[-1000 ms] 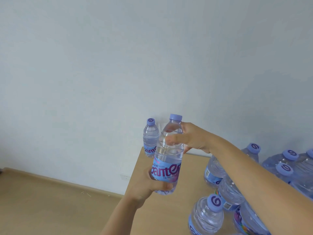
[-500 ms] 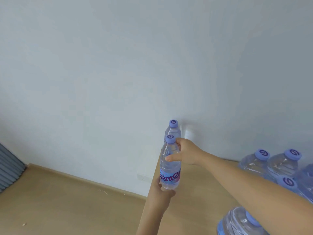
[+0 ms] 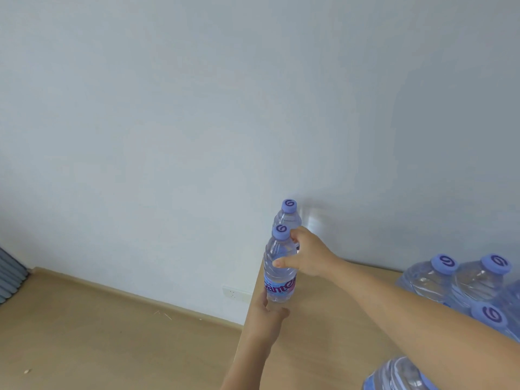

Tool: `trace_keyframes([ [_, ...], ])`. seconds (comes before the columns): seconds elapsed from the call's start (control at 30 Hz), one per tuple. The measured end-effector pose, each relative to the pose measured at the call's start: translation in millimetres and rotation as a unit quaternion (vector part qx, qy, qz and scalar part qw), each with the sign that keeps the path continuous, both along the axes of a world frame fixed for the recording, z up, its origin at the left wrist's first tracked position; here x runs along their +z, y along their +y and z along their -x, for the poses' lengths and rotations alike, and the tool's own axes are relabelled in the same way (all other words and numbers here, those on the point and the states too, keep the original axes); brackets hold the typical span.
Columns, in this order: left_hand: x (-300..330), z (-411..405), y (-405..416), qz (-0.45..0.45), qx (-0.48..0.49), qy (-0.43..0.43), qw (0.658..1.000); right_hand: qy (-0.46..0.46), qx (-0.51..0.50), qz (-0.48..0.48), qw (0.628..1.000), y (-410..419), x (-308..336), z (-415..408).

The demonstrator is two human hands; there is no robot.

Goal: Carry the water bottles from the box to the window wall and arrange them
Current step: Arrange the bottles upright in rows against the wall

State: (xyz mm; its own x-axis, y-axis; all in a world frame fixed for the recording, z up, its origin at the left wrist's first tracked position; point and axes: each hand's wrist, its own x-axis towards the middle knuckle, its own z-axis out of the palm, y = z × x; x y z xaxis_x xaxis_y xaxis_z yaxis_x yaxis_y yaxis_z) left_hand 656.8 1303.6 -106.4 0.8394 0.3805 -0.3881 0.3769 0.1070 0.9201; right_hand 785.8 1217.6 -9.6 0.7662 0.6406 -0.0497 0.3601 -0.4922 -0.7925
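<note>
Head view, downward toward wall (image 3: 197, 108)

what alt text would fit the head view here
Both hands hold a clear water bottle upright at the left edge of a wooden table, the right hand near its neck and the left hand at its base. A second bottle stands just behind by the pale wall; more bottles cluster at right.

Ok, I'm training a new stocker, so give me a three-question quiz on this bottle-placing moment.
1. True or false: both hands grip the held bottle.
2. Which hand holds it near its base? A) left hand B) right hand
3. What stands directly behind it, by the wall?

Key: 1 true; 2 A; 3 another upright bottle with a purple cap, at the left edge of the table.
</note>
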Motion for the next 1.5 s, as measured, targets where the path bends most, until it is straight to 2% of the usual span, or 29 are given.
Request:
trace_keyframes([
  [0.27,0,-10,-1,0.005,0.001,0.002,1.000,-0.001,0.022,-0.028,0.999,-2,-2,-10],
  [0.47,1,-6,-2,-0.013,-0.005,0.009,1.000,0.014,0.045,0.015,0.999,-5,-2,-5],
  [0.73,1,20,-39,-0.020,-0.026,0.070,0.997,0.101,0.073,0.140,0.982,-82,44,16],
  [0.83,2,25,-57,-0.016,-0.044,0.065,0.997,0.130,0.128,0.223,0.957,-134,66,40],
  [0.93,4,27,-75,-0.012,-0.069,0.052,0.996,0.166,0.183,0.317,0.916,-170,73,71],
  [1.0,7,29,-87,-0.007,-0.088,0.044,0.995,0.144,0.194,0.340,0.909,-180,67,88],
  [1.13,15,38,-103,-0.015,-0.141,0.031,0.989,0.036,0.157,0.314,0.936,-184,60,95],
  [1.2,20,46,-104,-0.030,-0.201,0.028,0.979,0.027,0.144,0.290,0.946,-184,61,91],
  [1.3,27,57,-105,-0.053,-0.324,0.008,0.945,0.020,0.134,0.236,0.962,-182,66,83],
  [1.33,29,59,-106,-0.055,-0.334,0.000,0.941,0.022,0.131,0.213,0.968,-181,69,80],
  [1.5,41,65,-104,-0.020,-0.215,-0.030,0.976,0.062,0.114,0.054,0.990,-171,89,72],
])
